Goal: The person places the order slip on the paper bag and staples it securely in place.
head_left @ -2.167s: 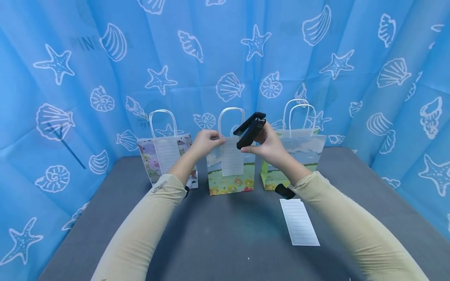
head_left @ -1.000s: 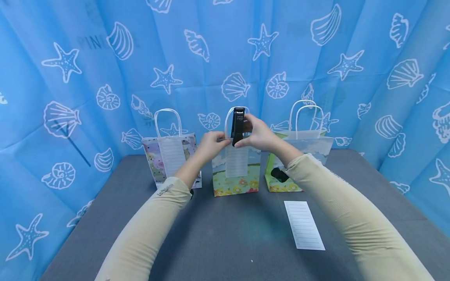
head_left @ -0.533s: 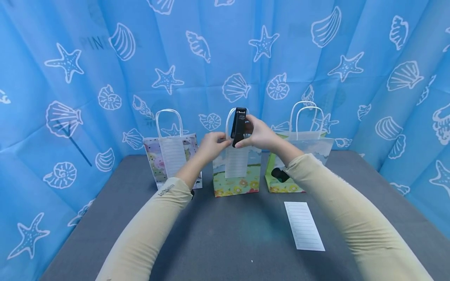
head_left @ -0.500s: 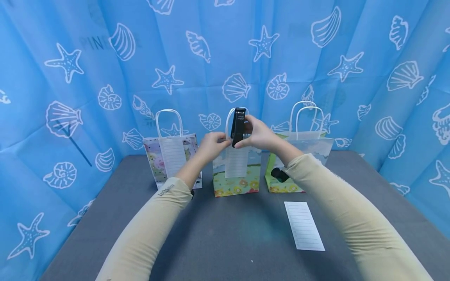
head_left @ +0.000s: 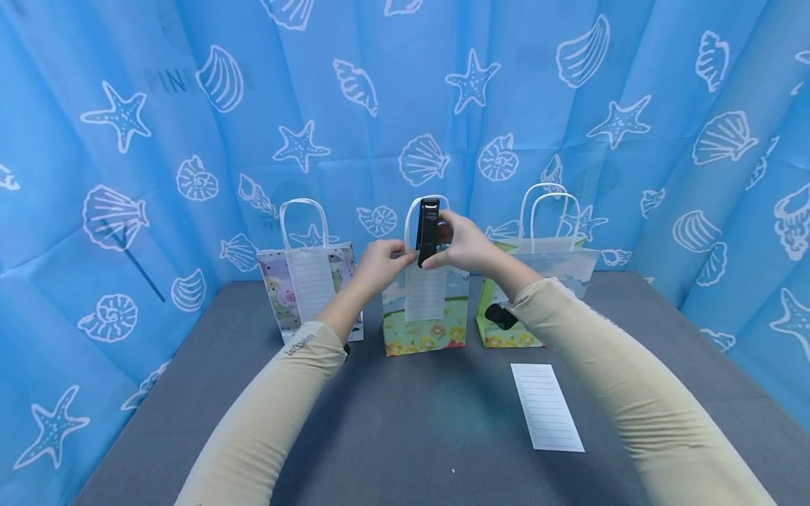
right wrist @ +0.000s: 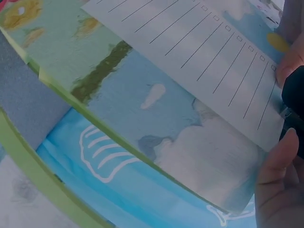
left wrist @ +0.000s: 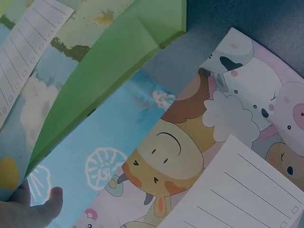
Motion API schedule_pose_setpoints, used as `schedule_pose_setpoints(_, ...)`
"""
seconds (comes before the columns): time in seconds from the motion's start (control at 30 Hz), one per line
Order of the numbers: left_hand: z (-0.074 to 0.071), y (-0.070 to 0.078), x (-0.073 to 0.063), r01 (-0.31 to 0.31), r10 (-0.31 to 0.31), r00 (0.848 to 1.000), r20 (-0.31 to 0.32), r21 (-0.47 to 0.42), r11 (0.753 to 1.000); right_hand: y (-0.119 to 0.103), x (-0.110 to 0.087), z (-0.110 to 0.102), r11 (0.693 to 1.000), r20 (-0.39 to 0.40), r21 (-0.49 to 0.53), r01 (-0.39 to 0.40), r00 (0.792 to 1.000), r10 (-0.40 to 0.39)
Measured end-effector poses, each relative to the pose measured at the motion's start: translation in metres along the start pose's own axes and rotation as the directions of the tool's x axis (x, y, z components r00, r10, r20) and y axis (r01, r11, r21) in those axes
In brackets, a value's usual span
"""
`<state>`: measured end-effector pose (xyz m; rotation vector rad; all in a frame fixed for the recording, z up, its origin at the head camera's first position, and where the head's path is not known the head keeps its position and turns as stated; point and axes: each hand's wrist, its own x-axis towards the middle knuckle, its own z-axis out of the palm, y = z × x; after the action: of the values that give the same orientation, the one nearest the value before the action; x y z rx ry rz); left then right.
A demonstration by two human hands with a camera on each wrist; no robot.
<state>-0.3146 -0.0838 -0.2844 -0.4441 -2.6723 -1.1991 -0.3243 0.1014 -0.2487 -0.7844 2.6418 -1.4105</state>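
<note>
My left hand (head_left: pixel 382 261) pinches the top edge of the middle paper gift bag (head_left: pixel 405 334), which has a flower-and-sky print and white handles. A lined paper checklist (head_left: pixel 425 295) hangs upright against its front. My right hand (head_left: pixel 470 246) grips a black stapler (head_left: pixel 428 232), held nearly upright at the bag's top edge, in front of the handle. The right wrist view shows the checklist's upper end at the gap between the stapler's (right wrist: pixel 294 90) arms. Whether the stapler is pressed together there is hidden. Thumb and finger of the left hand (left wrist: pixel 28 211) show beside the bag's edge.
An animal-print bag (head_left: pixel 275 295) with its own checklist (head_left: pixel 310 281) stands on the left. Another landscape bag (head_left: pixel 515 339) stands right, partly behind the right arm. A loose checklist (head_left: pixel 547 407) lies on the grey table (head_left: pixel 380 436). A blue shell-print curtain (head_left: pixel 405 91) hangs behind.
Since the earliest frame, the right hand has brought the stapler left and turned it upright at the middle bag's top edge. Over the last half second both hands stay almost still.
</note>
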Motion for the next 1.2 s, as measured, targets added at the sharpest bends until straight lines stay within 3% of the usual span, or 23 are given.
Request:
schedule_pose_setpoints(0.17, 0.000, 0.002, -0.001, 0.008, -0.008, 1.000, 0.003, 0.020, 1.000, -0.002, -0.001, 0.000, 0.999, -0.013, 0.025, -0.034, 0.999, 0.035)
schedule_pose_setpoints(0.3, -0.005, 0.005, 0.001, 0.024, -0.033, 0.996, 0.079, 0.115, 0.993, -0.001, 0.000, 0.000, 0.997, -0.014, 0.047, -0.064, 0.998, 0.065)
schedule_pose_setpoints(0.43, -0.012, 0.010, 0.003, -0.003, -0.044, 0.987, 0.152, 0.293, 0.956, -0.002, 0.000, -0.001, 0.995, -0.004, 0.068, -0.075, 0.997, 0.075)
schedule_pose_setpoints(0.57, -0.012, 0.014, 0.006, -0.039, -0.027, 0.984, 0.177, 0.358, 0.933, -0.001, -0.001, -0.003, 0.991, 0.002, 0.095, -0.091, 0.996, 0.092)
schedule_pose_setpoints(0.7, -0.013, 0.013, 0.007, -0.057, -0.013, 0.980, 0.201, 0.338, 0.939, -0.001, -0.001, -0.004, 0.988, 0.007, 0.118, -0.105, 0.994, 0.105)
schedule_pose_setpoints(0.93, -0.016, 0.007, 0.008, -0.071, 0.024, 0.973, 0.231, 0.197, 0.978, 0.000, 0.001, -0.004, 0.985, 0.033, 0.144, -0.098, 0.995, 0.094)
schedule_pose_setpoints(1.2, -0.011, 0.006, 0.007, -0.050, 0.024, 0.983, 0.184, 0.137, 0.989, 0.001, -0.001, -0.009, 0.991, 0.084, 0.109, -0.074, 0.994, 0.065)
